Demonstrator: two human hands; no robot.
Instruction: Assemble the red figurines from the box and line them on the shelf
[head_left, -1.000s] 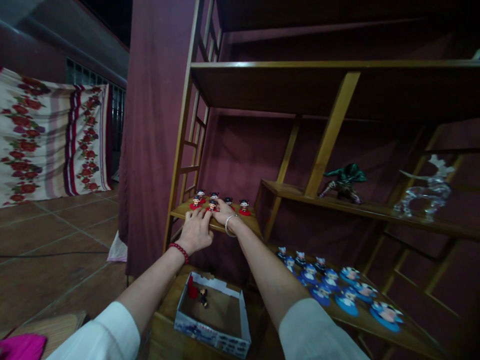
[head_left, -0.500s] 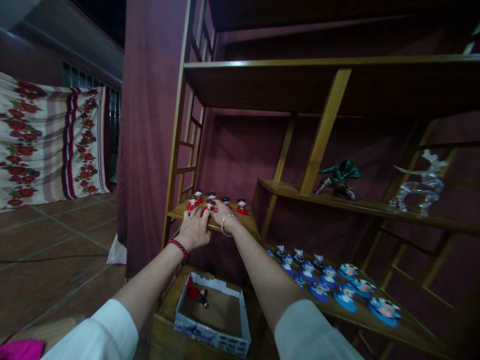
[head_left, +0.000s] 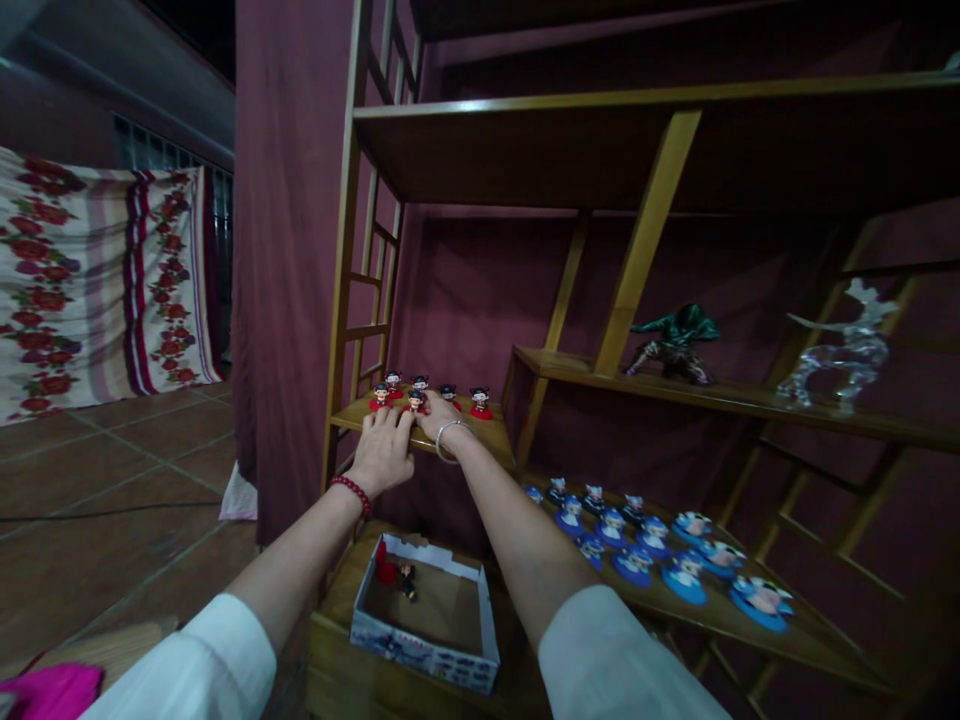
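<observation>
A small cartoon figurine [head_left: 415,401] with a black hat and red base stands upright near the front edge of the small upper-left shelf [head_left: 484,432]. My right hand [head_left: 435,415], with a silver bangle at the wrist, grips it from the right; the fingertips are partly hidden. My left hand [head_left: 382,450], wearing a red bead bracelet, reaches over the shelf edge with fingers stretched out, closest to the same figurine's base. Several matching figurines stand around it, among them one at the left [head_left: 382,395] and one at the right [head_left: 480,401].
Below, an open cardboard box [head_left: 420,655] holds a dark figurine [head_left: 407,582] and a red piece [head_left: 385,565]. Several blue-based figurines [head_left: 684,578] stand on the lower right shelf. A green-caped statue [head_left: 675,340] and a clear deer ornament [head_left: 844,350] occupy the middle shelf.
The view has shifted slightly, so the shelves sit a little higher and further left. Both hands stay at the same front figurine, with little visible movement.
</observation>
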